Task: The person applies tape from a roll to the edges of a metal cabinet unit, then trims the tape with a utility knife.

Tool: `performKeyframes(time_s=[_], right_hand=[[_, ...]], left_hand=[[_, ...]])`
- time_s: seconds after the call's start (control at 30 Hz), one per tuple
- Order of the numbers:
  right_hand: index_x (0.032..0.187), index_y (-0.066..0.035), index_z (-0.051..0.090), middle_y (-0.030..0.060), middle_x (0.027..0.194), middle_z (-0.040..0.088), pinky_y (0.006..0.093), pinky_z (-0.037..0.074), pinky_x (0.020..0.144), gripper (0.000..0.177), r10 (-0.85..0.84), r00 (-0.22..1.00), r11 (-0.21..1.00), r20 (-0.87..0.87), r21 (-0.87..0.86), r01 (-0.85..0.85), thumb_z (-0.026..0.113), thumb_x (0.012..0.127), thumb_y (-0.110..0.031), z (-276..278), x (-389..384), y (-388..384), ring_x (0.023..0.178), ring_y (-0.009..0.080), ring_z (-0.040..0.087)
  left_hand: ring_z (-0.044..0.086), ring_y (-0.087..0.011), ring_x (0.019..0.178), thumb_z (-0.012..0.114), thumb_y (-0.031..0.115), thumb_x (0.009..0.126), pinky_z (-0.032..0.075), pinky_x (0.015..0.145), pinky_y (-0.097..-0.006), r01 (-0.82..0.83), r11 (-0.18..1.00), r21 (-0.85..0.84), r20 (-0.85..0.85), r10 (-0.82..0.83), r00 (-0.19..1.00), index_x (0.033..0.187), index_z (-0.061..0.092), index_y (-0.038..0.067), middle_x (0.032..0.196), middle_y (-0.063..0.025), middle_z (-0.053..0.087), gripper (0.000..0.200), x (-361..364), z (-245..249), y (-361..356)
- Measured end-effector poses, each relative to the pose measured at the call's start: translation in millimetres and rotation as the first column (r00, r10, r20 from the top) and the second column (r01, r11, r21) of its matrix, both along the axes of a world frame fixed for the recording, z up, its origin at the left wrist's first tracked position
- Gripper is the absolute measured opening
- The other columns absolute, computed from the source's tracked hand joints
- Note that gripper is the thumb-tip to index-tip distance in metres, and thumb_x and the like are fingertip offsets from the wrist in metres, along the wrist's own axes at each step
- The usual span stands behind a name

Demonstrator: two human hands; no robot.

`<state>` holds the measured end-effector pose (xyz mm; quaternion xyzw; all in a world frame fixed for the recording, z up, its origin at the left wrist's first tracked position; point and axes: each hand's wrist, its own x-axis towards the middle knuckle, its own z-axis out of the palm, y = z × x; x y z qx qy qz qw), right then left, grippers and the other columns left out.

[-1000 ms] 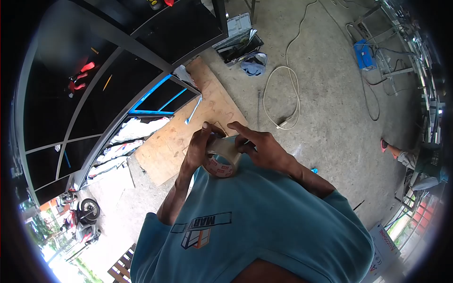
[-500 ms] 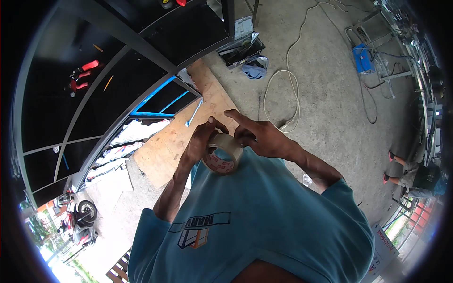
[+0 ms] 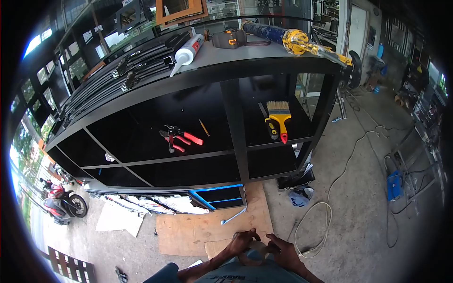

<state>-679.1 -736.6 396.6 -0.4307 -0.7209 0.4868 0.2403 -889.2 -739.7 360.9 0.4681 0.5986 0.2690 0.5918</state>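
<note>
Low in the view, in front of a blue shirt, my left hand (image 3: 242, 242) is closed around one side of a roll of packing tape (image 3: 255, 255). The ring is pale and tan, and its hollow faces up toward me. My right hand (image 3: 283, 251) is on the roll's other side, fingers curled against its edge and thumb pointing up. Whether a strip of tape is lifted is too small to tell. Behind the hands a plywood sheet (image 3: 184, 235) lies on the floor, with a small blue-and-white strip (image 3: 233, 216) on it.
A black shelf frame (image 3: 230, 127) stands ahead. It holds red-handled pliers (image 3: 189, 138), a pencil (image 3: 204, 128) and a paintbrush (image 3: 279, 113). On top lie a sealant tube (image 3: 189, 49) and a caulking gun (image 3: 283, 37). A looped cable (image 3: 329, 221) crosses the floor at right.
My view has tilted up, bringing the shelf top into sight and putting my hands lower in the picture. Both hands are still at the tape roll; the right index finger no longer sticks out.
</note>
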Motion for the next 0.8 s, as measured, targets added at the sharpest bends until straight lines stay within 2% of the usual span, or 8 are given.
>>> performKeyframes(time_s=[0.13,0.17,0.37,0.47,0.53,0.63,0.7,0.8], right_hand=[[0.131,-0.007,0.048,0.0152,0.092,0.067,0.0359,0.055,0.076,0.055,-0.037,0.998,0.999,-0.06,0.037,0.039,0.058,0.08,0.008,5.1,-11.6,16.2,0.085,0.0281,0.069],[0.133,-0.007,0.047,0.0145,0.091,0.068,0.0344,0.055,0.076,0.056,0.008,0.997,1.0,-0.081,-0.004,-0.008,0.057,0.08,0.009,3.4,-10.6,22.8,0.085,0.026,0.07],[0.136,-0.003,0.043,0.0131,0.084,0.07,0.0307,0.056,0.073,0.057,0.23,0.973,0.965,-0.015,-0.125,-0.23,0.051,0.081,0.012,0.8,-22.7,58.0,0.079,0.0203,0.071],[0.136,-0.002,0.041,0.0115,0.08,0.067,0.029,0.053,0.07,0.057,0.287,0.958,0.953,0.027,-0.105,-0.283,0.049,0.081,0.011,-4.8,-39.1,56.8,0.071,0.0183,0.068],[0.136,-0.003,0.038,0.0095,0.076,0.059,0.0299,0.05,0.067,0.057,0.336,0.937,0.934,0.099,0.089,-0.345,0.048,0.082,0.009,-17.4,-50.2,56.3,0.067,0.0176,0.062],[0.138,-0.004,0.034,0.0117,0.078,0.056,0.0323,0.048,0.068,0.057,0.412,0.907,0.909,0.085,0.029,-0.416,0.049,0.083,0.005,-8.8,-71.8,63.6,0.067,0.02,0.057],[0.144,-0.004,0.021,0.0119,0.085,0.056,0.0306,0.049,0.066,0.065,0.508,0.857,0.861,0.085,-0.031,-0.508,0.046,0.084,0.006,-9.2,-78.4,72.1,0.068,0.0182,0.059],[0.143,-0.003,0.026,0.0101,0.083,0.055,0.0302,0.049,0.065,0.063,0.486,0.874,0.871,0.005,-0.087,-0.484,0.046,0.084,0.007,-5.5,-92.6,79.3,0.068,0.0171,0.058]], left_hand=[[0.054,-0.0158,0.053,0.025,0.057,0.098,0.044,0.051,-0.0311,-0.027,0.997,0.074,0.009,0.026,1.0,0.096,0.068,0.002,0.063,-0.0099,0.059,0.07,-12.0,-29.4,4.8],[0.051,-0.0138,0.049,0.025,0.057,0.099,0.041,0.049,-0.0311,-0.027,0.998,-0.051,0.084,0.031,0.996,0.098,0.067,0.002,0.06,-0.0081,0.057,0.069,-13.4,-12.8,9.0],[0.044,-0.0126,0.045,0.027,0.057,0.099,0.036,0.045,-0.0311,-0.005,1.0,-0.026,0.207,0.011,0.978,0.097,0.067,0.0,0.055,-0.0049,0.05,0.069,-23.1,-21.7,21.2],[0.04,-0.0114,0.042,0.028,0.058,0.099,0.034,0.043,-0.0308,0.012,0.998,0.056,0.317,-0.029,0.948,0.097,0.066,-0.001,0.052,-0.0028,0.045,0.07,-30.4,-83.5,19.5],[0.038,-0.0104,0.041,0.029,0.059,0.098,0.031,0.041,-0.0305,-0.053,0.99,-0.131,0.357,0.097,0.929,0.097,0.065,-0.001,0.049,-0.0016,0.042,0.07,-47.4,-42.4,16.3],[0.043,-0.0093,0.046,0.03,0.057,0.099,0.036,0.044,-0.0268,-0.025,0.96,-0.278,0.43,0.148,0.891,0.096,0.066,0.005,0.056,-0.0014,0.048,0.063,-58.7,-42.8,15.7],[0.044,-0.0094,0.046,0.03,0.057,0.099,0.037,0.044,-0.0266,-0.054,0.97,-0.237,0.419,0.152,0.895,0.096,0.066,0.005,0.056,-0.0015,0.049,0.063,-67.0,-38.9,16.0],[0.044,-0.0103,0.044,0.032,0.055,0.1,0.034,0.042,-0.0273,-0.107,0.983,-0.15,0.471,0.166,0.866,0.097,0.065,0.003,0.054,-0.0025,0.048,0.062,-78.5,-38.5,15.5]])
